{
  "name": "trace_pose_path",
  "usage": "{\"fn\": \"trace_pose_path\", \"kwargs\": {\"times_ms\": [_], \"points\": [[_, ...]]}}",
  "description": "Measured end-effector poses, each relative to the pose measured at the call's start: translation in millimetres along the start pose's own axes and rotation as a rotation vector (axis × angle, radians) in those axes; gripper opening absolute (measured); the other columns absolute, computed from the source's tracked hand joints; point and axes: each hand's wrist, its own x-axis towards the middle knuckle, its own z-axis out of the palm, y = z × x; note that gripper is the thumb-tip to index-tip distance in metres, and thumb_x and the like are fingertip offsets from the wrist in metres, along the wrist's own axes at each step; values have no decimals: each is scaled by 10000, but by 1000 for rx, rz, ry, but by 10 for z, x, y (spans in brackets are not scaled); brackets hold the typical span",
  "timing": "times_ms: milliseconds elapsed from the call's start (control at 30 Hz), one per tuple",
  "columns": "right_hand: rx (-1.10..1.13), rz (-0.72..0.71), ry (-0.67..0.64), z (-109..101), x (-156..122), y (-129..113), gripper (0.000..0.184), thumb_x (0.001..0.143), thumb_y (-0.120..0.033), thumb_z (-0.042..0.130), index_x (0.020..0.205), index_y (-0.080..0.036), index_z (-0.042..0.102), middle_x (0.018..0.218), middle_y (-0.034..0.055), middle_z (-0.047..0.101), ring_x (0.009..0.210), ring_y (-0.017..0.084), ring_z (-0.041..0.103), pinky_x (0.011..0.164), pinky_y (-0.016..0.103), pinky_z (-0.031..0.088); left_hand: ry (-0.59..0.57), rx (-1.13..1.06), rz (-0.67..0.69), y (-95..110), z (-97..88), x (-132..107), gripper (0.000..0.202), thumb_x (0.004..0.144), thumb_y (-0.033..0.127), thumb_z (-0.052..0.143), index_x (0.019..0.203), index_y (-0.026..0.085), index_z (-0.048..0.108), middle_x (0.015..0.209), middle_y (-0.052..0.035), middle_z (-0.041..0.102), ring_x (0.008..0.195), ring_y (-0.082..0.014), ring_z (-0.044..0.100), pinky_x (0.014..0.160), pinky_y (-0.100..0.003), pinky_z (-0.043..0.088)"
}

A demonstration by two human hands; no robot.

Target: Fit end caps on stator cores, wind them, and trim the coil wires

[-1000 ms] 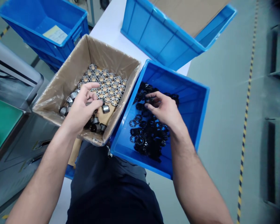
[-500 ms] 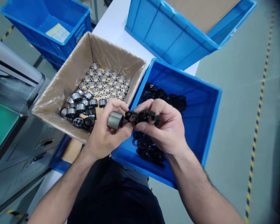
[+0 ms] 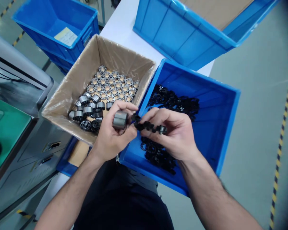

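My left hand is closed around a grey metal cylinder, held above the gap between two boxes. My right hand pinches a black plastic ring part and holds it against the cylinder's end. Behind my left hand, a plastic-lined cardboard box holds rows of upright metal cylinders and a loose heap of them. Under my right hand, a blue bin contains a pile of black rings.
A second blue bin with a cardboard sheet sits at the back on the white table. Another blue bin with a paper label stands at the far left. A grey machine with a green surface lies left. Grey floor with striped tape runs right.
A second ago my hands were reaching into the two boxes; each lifted out a part and they came together in front. Since half a second ago they have hardly moved.
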Motion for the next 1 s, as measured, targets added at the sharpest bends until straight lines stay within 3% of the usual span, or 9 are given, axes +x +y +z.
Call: {"fn": "trace_pose_path", "kwargs": {"times_ms": [100, 167, 233, 300, 433, 567, 700, 867, 1000], "points": [[7, -32, 60, 46, -18, 30, 338, 833, -237, 1145, 802, -243, 809, 888, 22, 858, 815, 164, 804, 710, 242, 674, 44, -155, -66, 29, 35, -4, 427, 1184, 678, 670, 1261, 262, 731, 1111, -28, 706, 675, -129, 443, 636, -322, 444], [-11, -27, 70, 85, -26, 52, 333, 853, -261, 1131, 795, -248, 804, 887, 21, 847, 803, 163, 786, 712, 253, 675, 48, -195, -98, 51, 56, -10, 460, 1240, 678, 545, 1293, 270, 751, 1244, -50, 751, 725, -143, 522, 655, -332, 472], [-50, 4, 60, 120, -32, 74, 339, 885, -329, 1112, 785, -248, 799, 891, 31, 840, 794, 169, 776, 726, 277, 692, 26, -170, -87, 66, 65, -16, 463, 1246, 660, 532, 1454, 304, 744, 1402, -72, 758, 936, -206, 672, 731, -347, 544], [-85, 37, 45, 144, -38, 96, 361, 893, -386, 1111, 781, -245, 798, 890, 39, 833, 802, 175, 779, 741, 287, 707, -1, -152, -74, 66, 62, -21, 513, 1248, 658, 509, 1594, 326, 691, 1491, -86, 748, 1178, -275, 728, 807, -367, 592], [-82, -3, 25, 162, -47, 127, 358, 884, -386, 1125, 800, -251, 805, 872, 31, 824, 801, 176, 787, 715, 271, 699, -49, -174, -50, 36, 53, -29, 528, 1265, 671, 469, 1600, 321, 679, 1513, -91, 756, 1349, -303, 735, 904, -379, 620], [-90, 17, 35, 172, -51, 122, 359, 885, -408, 1115, 787, -266, 800, 847, 29, 815, 788, 194, 776, 736, 316, 720, -45, -125, -29, 16, 59, -32, 537, 1261, 697, 464, 1568, 311, 676, 1506, -96, 750, 1356, -306, 734, 992, -404, 632], [-102, 13, 42, 176, -72, 115, 319, 897, -356, 1102, 799, -276, 809, 851, 16, 824, 793, 196, 777, 808, 342, 731, -55, -120, -10, 8, 42, -29, 531, 1260, 685, 477, 1584, 310, 666, 1472, -95, 736, 1246, -280, 726, 888, -375, 607], [-142, -47, 36, 176, -121, 121, 278, 889, -181, 1071, 832, -284, 819, 900, -13, 859, 835, 190, 811, 1145, 424, 725, -91, -172, 22, 7, 11, -17, 476, 1262, 609, 520, 1574, 297, 698, 1414, -88, 735, 1280, -277, 688, 945, -375, 607], [-162, -36, 51, 179, -131, 102, 271, 897, -194, 1058, 827, -292, 816, 882, -9, 862, 824, 215, 818, 1214, 503, 718, -111, -207, -43, 21, 1, -1, 519, 1238, 647, 550, 1594, 297, 694, 1402, -92, 738, 1141, -261, 704, 816, -364, 591]]}}
